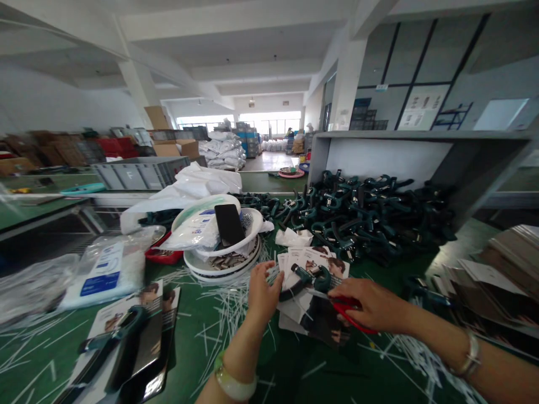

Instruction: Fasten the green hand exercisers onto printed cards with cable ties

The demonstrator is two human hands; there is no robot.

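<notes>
My right hand is closed around red-handled scissors, at the right edge of a printed card. A dark green tool with curved handles lies on that card, its grips spread to either side. My left hand is at the card's left edge, with its fingers curled but apart and nothing visible in them. Whether its fingertips touch the tool's left handle, I cannot tell. More printed cards lie beneath and behind this one. The scissor blades are mostly hidden by my right hand and the tool.
Dark green tools are heaped in front of a grey bin. White basins hold metal parts, a bag and a phone. Carded tools lie left, stacked cards right. Thin white strips litter the green table.
</notes>
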